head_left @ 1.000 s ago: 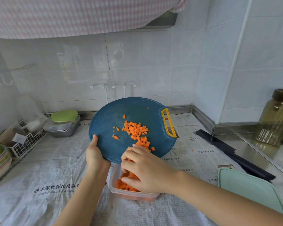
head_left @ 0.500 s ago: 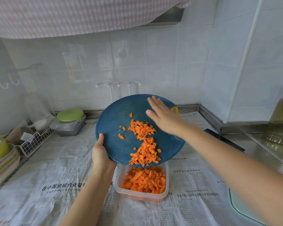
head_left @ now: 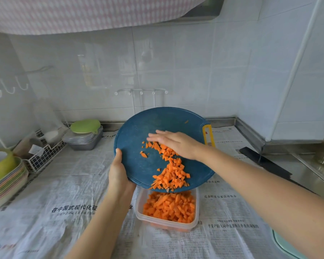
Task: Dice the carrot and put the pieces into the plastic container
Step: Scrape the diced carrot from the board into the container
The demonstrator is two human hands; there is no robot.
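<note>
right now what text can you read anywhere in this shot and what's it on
"在中国式现代化征": bold headline on the newspaper, cut off at its right end.
Smaller headlines right of the plastic container: too blurred to quote reliably.
Body text of the newspaper: too small to read.
No lettering visible on the cutting board or the plastic container.

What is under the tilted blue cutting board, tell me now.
A plastic container of diced carrot stands on newspaper below the lower edge of the cutting board. The board hides the container's far rim and the fingers of the left hand.
</note>
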